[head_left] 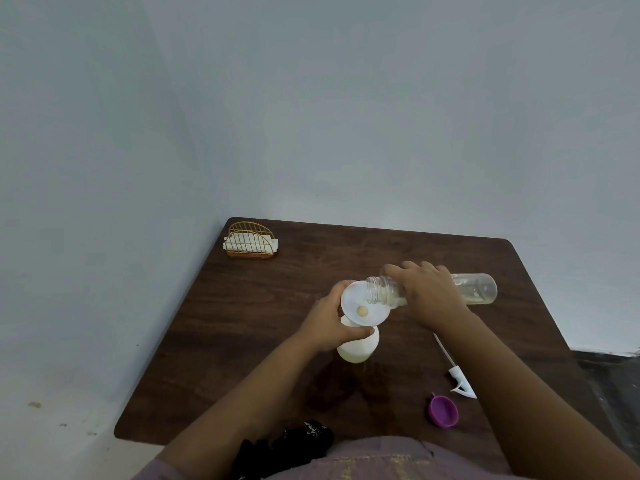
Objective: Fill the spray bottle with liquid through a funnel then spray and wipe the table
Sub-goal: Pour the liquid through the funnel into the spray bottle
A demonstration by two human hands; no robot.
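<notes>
Pouring stage: right hand grips the clear bottle, long axis near horizontal, mouth leftward over the funnel; left hand grips the spray bottle standing on the tabletop.

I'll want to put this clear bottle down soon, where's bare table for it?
Bare wood lies between the napkin holder and your hands, and along the table's far edge behind the clear bottle. The near right is crowded: spray head and purple cap.
</notes>
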